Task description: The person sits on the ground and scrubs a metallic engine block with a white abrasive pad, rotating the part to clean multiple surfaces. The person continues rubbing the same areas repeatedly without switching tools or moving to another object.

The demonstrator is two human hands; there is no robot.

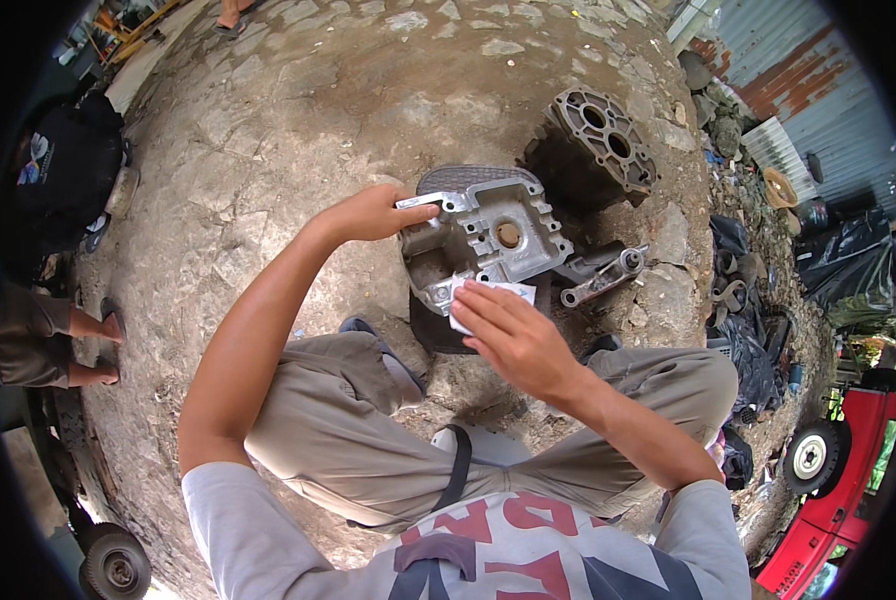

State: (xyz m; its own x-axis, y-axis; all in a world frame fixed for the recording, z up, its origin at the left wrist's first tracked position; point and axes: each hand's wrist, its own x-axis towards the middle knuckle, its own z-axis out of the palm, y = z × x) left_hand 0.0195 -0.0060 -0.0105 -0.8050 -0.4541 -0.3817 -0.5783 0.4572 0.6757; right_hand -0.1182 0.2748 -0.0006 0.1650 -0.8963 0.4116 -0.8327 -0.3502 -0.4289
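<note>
A grey cast-metal housing [508, 235] with bolt holes and a round opening lies in front of me, on a dark mat or seat [448, 335]. My left hand [373, 213] grips its upper left corner, thumb over the rim. With fingers stretched and together, my right hand [508, 335] presses a white folded sheet [521, 291] against the near rim. Whether the sheet is sandpaper or cloth I cannot tell. Close to the housing's right side lies a metal lever-like part [603, 277].
Beyond, at the right, a larger gearbox-like casting [608, 145] stands on the stony ground [268, 150]. Black plastic bags [753, 350] and scrap line the right side, near a red vehicle [838, 490]. Other people's legs [93, 335] show at the left, above a wheel [116, 562].
</note>
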